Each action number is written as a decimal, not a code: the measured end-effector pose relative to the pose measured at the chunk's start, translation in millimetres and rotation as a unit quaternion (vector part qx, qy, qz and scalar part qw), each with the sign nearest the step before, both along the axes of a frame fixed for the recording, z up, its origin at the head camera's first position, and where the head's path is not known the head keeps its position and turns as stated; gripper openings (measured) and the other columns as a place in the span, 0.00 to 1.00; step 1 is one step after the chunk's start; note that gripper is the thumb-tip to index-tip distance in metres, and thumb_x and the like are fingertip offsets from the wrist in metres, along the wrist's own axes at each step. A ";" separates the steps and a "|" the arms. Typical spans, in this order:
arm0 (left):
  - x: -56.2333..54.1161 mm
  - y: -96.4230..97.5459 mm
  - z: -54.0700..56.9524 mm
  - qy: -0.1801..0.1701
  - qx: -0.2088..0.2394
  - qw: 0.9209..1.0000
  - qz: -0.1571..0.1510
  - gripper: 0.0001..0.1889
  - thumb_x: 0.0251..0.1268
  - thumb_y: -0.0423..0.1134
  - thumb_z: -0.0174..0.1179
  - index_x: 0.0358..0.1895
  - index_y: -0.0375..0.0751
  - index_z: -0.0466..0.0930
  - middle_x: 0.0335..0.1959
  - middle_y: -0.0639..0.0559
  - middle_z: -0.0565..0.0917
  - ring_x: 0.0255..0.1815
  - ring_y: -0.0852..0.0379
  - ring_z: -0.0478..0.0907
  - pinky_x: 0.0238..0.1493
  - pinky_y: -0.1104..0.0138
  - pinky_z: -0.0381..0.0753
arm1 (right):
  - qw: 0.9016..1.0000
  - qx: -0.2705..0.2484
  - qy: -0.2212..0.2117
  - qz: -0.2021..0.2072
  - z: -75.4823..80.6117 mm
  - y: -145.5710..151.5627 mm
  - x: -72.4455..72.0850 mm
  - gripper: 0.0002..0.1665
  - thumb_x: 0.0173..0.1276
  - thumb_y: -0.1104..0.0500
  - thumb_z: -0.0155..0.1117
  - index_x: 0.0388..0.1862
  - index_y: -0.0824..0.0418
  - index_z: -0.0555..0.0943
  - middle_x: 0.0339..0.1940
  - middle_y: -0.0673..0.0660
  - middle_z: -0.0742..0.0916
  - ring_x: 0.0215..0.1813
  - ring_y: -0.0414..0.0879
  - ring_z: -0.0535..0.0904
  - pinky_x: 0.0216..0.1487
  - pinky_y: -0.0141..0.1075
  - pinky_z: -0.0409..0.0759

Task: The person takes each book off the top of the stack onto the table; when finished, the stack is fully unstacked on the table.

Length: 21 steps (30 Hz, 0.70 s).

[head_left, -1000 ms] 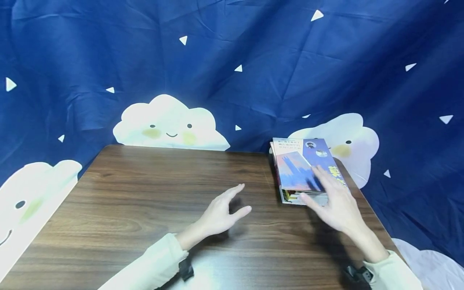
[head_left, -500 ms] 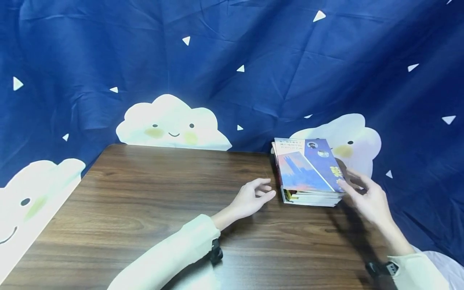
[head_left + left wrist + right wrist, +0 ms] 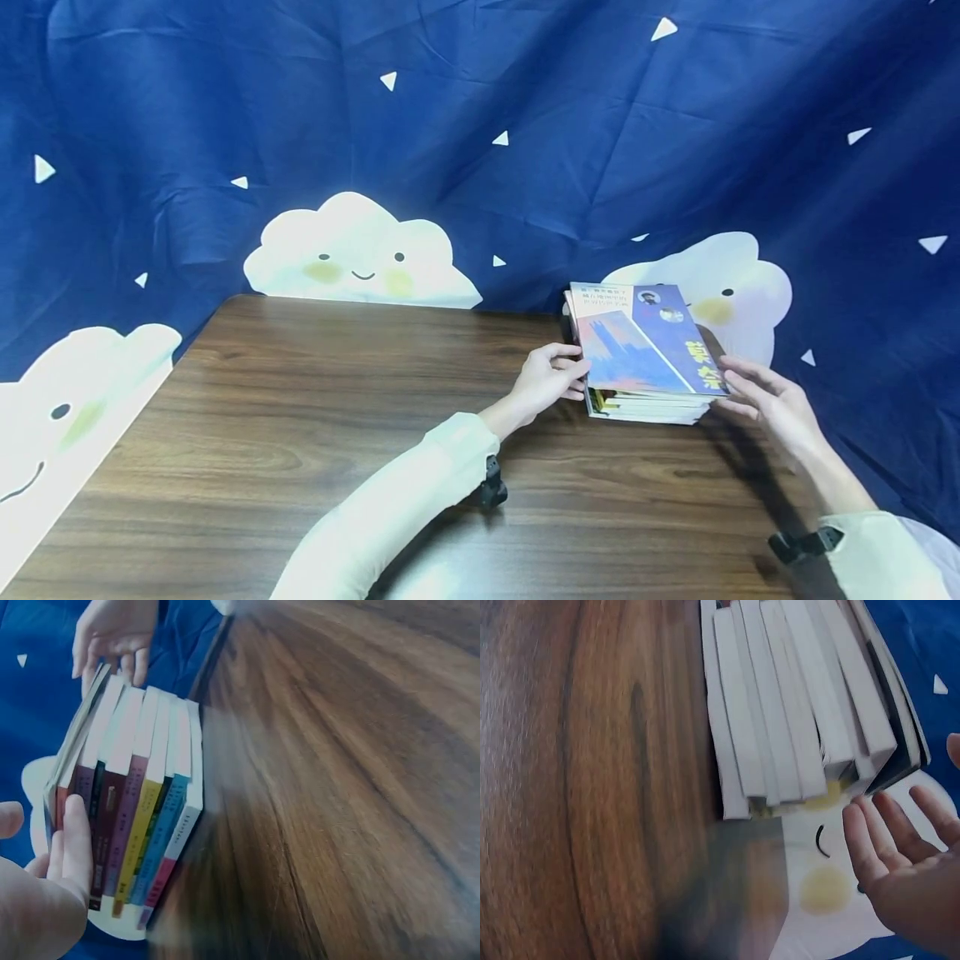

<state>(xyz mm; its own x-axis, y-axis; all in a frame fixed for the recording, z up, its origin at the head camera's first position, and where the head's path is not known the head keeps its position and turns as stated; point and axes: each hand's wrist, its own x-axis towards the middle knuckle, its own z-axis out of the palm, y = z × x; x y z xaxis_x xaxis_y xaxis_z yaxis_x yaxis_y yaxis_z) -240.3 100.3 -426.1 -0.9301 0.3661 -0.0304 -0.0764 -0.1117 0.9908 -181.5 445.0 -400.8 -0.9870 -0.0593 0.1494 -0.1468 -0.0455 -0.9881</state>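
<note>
A stack of several books (image 3: 637, 354) lies at the table's far right corner, a blue and purple cover uppermost. My left hand (image 3: 543, 383) is at the stack's left side, its fingertips at the edge. In the left wrist view its straight fingers lie against the coloured spines (image 3: 124, 840) near the upper books. On the opposite side my right hand (image 3: 780, 412) has its fingers stretched toward the upper books. From the right wrist view, those fingertips sit close beside the pale page edges (image 3: 780, 712); whether they touch cannot be told. Neither hand grips a book.
The brown wooden table (image 3: 300, 433) extends left and forward of the stack. Behind it hangs a dark blue cloth (image 3: 450, 167) printed with smiling clouds and white triangles. The table's right edge runs close by the books.
My left hand has moved right and away from me to the stack's left side. My right hand has shifted from above the books to their right side. The books stay in place.
</note>
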 end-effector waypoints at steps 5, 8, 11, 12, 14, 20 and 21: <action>-6.2 6.1 -1.5 -0.026 0.020 0.999 0.010 0.22 0.77 0.39 0.64 0.69 0.38 0.77 0.49 0.38 0.90 0.38 0.42 0.90 0.42 0.65 0.96 | 1.000 -0.003 -0.015 0.025 -5.8 6.0 -4.3 0.20 0.82 0.69 0.54 0.62 0.53 0.85 0.60 0.40 0.81 0.47 0.37 0.91 0.51 0.32 0.93; -10.1 9.5 -1.7 -0.044 0.032 0.998 0.017 0.23 0.76 0.38 0.65 0.69 0.36 0.77 0.49 0.37 0.90 0.29 0.57 0.87 0.42 0.65 0.96 | 0.999 0.003 -0.020 0.035 -8.0 6.5 -7.1 0.20 0.82 0.69 0.54 0.62 0.53 0.85 0.58 0.40 0.84 0.48 0.36 0.90 0.51 0.32 0.93; -14.1 13.2 -0.9 -0.052 0.038 0.998 0.026 0.24 0.74 0.36 0.66 0.69 0.34 0.76 0.49 0.37 0.90 0.27 0.62 0.84 0.41 0.66 0.96 | 0.999 0.008 -0.020 0.039 -8.9 6.0 -9.8 0.20 0.82 0.70 0.54 0.61 0.52 0.84 0.54 0.42 0.88 0.48 0.35 0.90 0.51 0.31 0.93; -15.2 14.3 -0.3 -0.053 0.038 0.997 0.029 0.24 0.73 0.36 0.67 0.68 0.33 0.76 0.48 0.38 0.90 0.26 0.62 0.83 0.41 0.66 0.96 | 0.999 0.009 -0.020 0.040 -8.9 5.8 -10.4 0.20 0.82 0.70 0.54 0.60 0.52 0.84 0.53 0.42 0.89 0.48 0.35 0.90 0.50 0.31 0.93; -17.0 16.0 0.9 -0.055 0.040 0.997 0.035 0.24 0.72 0.34 0.68 0.68 0.32 0.76 0.47 0.38 0.90 0.26 0.63 0.83 0.40 0.67 0.96 | 0.999 0.017 -0.017 0.041 -8.9 5.5 -11.3 0.20 0.82 0.70 0.54 0.60 0.52 0.84 0.52 0.43 0.90 0.48 0.35 0.90 0.50 0.31 0.93; -19.1 17.8 3.7 -0.064 0.045 0.996 0.042 0.26 0.67 0.29 0.70 0.66 0.30 0.75 0.41 0.41 0.89 0.24 0.62 0.83 0.38 0.68 0.96 | 0.999 0.034 -0.018 0.036 -8.8 5.9 -11.7 0.20 0.81 0.70 0.55 0.61 0.51 0.83 0.52 0.41 0.90 0.49 0.33 0.89 0.50 0.30 0.93; -19.2 17.8 4.1 -0.064 0.043 0.996 0.042 0.26 0.67 0.29 0.70 0.67 0.30 0.75 0.40 0.42 0.89 0.24 0.62 0.83 0.38 0.68 0.96 | 0.999 0.035 -0.020 0.034 -8.7 5.9 -11.6 0.20 0.81 0.70 0.56 0.61 0.51 0.83 0.52 0.41 0.90 0.48 0.33 0.89 0.50 0.30 0.93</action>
<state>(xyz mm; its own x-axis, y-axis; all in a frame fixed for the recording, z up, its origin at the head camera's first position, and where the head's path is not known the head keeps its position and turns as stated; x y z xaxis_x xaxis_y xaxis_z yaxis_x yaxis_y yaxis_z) -259.6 118.1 -422.1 -0.9480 0.2939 -0.1221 -0.1875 -0.2060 0.9604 -193.1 450.9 -409.5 -0.9855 -0.1345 0.1035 -0.1064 0.0145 -0.9942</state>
